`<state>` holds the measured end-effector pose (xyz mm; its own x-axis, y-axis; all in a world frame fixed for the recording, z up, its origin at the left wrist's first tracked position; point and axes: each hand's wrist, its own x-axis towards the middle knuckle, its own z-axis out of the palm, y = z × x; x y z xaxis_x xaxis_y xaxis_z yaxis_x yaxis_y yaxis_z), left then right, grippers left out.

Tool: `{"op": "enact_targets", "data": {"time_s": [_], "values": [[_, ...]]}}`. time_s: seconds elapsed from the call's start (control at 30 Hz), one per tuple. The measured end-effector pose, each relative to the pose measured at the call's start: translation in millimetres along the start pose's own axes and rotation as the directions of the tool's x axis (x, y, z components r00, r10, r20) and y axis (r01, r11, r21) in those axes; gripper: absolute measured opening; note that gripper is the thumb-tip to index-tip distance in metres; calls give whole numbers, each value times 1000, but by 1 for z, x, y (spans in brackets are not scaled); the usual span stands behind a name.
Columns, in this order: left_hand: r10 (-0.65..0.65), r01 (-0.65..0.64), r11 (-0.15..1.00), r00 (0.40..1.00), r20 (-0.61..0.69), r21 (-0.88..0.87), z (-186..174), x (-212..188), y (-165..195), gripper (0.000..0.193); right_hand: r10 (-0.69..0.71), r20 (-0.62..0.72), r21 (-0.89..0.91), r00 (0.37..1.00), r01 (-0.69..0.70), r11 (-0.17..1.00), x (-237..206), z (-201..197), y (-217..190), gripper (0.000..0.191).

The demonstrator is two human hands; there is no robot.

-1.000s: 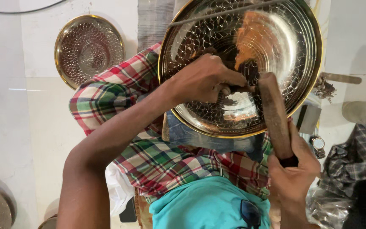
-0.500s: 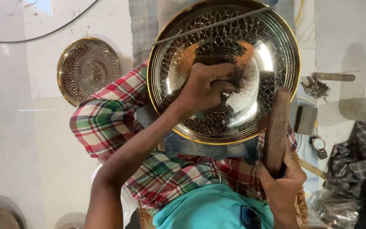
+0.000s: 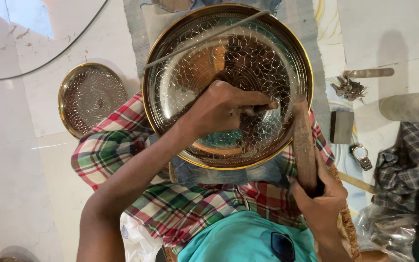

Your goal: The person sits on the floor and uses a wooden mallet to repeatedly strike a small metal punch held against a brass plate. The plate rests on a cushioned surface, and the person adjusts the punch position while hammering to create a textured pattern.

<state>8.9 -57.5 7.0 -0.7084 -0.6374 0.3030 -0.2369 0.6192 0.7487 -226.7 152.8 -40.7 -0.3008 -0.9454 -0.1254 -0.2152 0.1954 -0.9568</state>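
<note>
From the head camera, looking straight down, a large round metal plate (image 3: 229, 63) with a gold rim and a fine pattern hammered across its face rests on the person's lap, over a red, green and white checked cloth (image 3: 117, 150).

The left hand (image 3: 219, 109) lies on the middle of the plate, its fingers curled shut around a thin metal punch (image 3: 258, 107) whose tip points right and meets the plate's face.

The right hand (image 3: 323, 201) sits low at the right, closed tight around the bottom end of a wooden mallet (image 3: 304, 140). The mallet stands up along the plate's right rim, its top end just beside the punch.

A thin metal rod (image 3: 204, 39) lies slantwise across the upper left of the plate.

On the pale tiled floor (image 3: 20, 160) to the left lies a smaller patterned plate (image 3: 90, 97) with the same gold rim, close to the checked cloth. To the right of the big plate lie a small heap of metal bits (image 3: 347, 88), a dark block (image 3: 341, 127) and a wristwatch (image 3: 361, 155), all well apart from the hands. A crumpled dark checked cloth (image 3: 410, 155) fills the right edge.
</note>
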Motion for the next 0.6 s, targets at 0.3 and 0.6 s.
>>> {"op": "enact_targets", "data": {"time_s": [0.3, 0.6], "values": [[27, -31, 995, 999, 45, 92, 3, 8, -7, 56, -129, -121, -13, 984, 128, 992, 14, -2, -32, 66], [-12, 0, 987, 997, 72, 158, 12, 4, -13, 54, -191, 79, -271, 978, 205, 940, 27, -29, -40, 73]]}}
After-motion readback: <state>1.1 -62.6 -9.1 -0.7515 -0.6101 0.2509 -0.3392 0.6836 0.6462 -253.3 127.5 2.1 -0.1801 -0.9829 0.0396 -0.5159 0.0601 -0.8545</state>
